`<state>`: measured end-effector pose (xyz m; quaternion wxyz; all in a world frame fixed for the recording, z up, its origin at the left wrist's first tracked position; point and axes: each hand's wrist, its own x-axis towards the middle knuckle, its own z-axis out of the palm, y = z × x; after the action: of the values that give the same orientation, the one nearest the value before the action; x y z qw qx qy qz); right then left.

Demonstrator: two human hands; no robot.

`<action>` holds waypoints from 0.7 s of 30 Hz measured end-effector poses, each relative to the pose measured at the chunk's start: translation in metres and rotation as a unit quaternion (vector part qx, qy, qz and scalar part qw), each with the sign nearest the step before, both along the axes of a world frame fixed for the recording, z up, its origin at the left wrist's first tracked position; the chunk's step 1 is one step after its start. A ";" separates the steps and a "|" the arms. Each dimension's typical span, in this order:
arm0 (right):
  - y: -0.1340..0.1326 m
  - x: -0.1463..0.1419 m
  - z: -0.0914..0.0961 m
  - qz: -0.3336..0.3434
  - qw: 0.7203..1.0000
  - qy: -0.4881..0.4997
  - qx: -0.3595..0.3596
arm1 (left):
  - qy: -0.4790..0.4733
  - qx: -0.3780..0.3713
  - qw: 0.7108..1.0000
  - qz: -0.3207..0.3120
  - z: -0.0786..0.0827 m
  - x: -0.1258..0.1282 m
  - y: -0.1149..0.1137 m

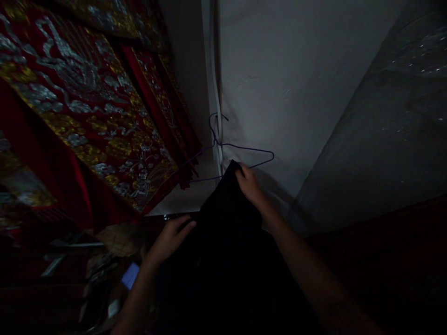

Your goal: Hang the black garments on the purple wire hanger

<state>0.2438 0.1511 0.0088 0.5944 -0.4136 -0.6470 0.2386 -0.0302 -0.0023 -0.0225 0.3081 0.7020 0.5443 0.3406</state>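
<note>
A thin blue wire hanger [240, 151] hangs by its hook near a white vertical strip on the wall. My right hand [248, 184] pinches the top edge of a black garment [226, 223] and holds it up against the hanger's lower bar. My left hand [171, 237] grips the same black garment lower down at its left side, fingers curled on the cloth. The rest of the garment falls into darkness below.
Red cloths with gold and silver embroidery [87, 102] hang at the left. A pale wall [289, 79] stands behind the hanger, and a grey shiny sheet [391, 135] covers the right. Cluttered small items [115, 274] lie in the dark at lower left.
</note>
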 end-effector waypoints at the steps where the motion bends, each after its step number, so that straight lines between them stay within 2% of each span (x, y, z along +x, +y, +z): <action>1: 0.006 -0.002 -0.006 0.001 0.999 -0.020 -0.025 | 0.004 0.012 1.000 -0.003 0.008 -0.003 0.002; 3: 0.009 0.000 -0.015 0.009 0.997 -0.049 -0.065 | 0.013 0.021 1.000 -0.004 0.020 -0.010 0.005; 5: 0.004 0.007 -0.017 0.014 0.995 -0.066 -0.069 | 0.028 0.005 1.000 -0.008 0.023 -0.018 0.009; 9: -0.016 0.026 -0.002 0.002 0.990 -0.131 -0.047 | 0.058 -0.087 0.994 -0.037 0.014 -0.037 0.020; 11: -0.024 0.034 0.009 0.001 0.988 -0.151 -0.042 | 0.066 -0.089 0.993 -0.037 0.012 -0.045 0.028; 14: -0.030 0.039 0.020 0.019 0.986 -0.154 -0.059 | 0.036 0.027 0.999 0.012 0.021 -0.049 0.043; 17: -0.034 0.036 0.022 0.040 0.986 -0.141 -0.078 | 0.009 0.141 0.988 0.064 0.044 -0.042 0.056; 21: -0.046 0.025 0.016 0.091 0.985 -0.117 -0.091 | 0.014 0.199 0.980 0.011 0.079 -0.018 0.073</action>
<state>0.2686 0.1046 0.0250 0.4506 -0.4303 -0.7224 0.2998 -0.0485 0.0704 0.0563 0.1506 0.7478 0.4776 0.4360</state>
